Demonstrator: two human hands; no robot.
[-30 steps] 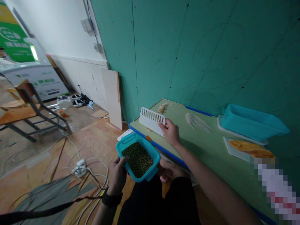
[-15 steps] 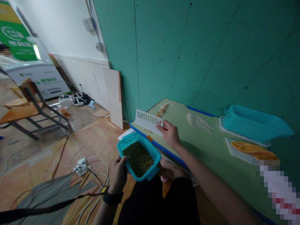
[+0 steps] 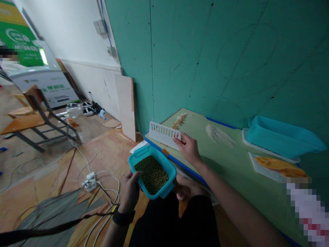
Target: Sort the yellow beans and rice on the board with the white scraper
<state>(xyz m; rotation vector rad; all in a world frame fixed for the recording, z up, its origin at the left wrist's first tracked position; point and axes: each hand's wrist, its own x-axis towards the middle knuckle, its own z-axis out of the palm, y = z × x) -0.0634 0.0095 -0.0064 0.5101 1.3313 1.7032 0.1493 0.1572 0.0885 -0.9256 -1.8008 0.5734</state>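
Note:
My left hand (image 3: 131,190) grips the near left rim of a turquoise plastic tub (image 3: 168,169), thumb over the edge. Inside lie green beans (image 3: 147,166) mixed with paler yellowish ones (image 3: 160,178). A white slotted plastic divider (image 3: 163,135) is pinched at its right end by my right hand (image 3: 188,147), standing on edge over the green tabletop (image 3: 223,164). Behind the divider, yellow grains (image 3: 179,121) are scattered on the table, and a few more show by its lower edge. A whitish, powdery spread of fine grains (image 3: 218,135) lies farther right.
A larger turquoise bin (image 3: 285,137) stands on a white lid at the table's right. Nearby, an orange cloth (image 3: 280,166) rests on a white tray. The green wall (image 3: 190,61) borders the table. Cables and a power strip (image 3: 90,181) lie on the floor, left; a chair (image 3: 38,116) stands beyond.
The view has shifted slightly, so the table and room sit a little farther right. Both hands keep their holds; the tub and the divider stay nearly in place.

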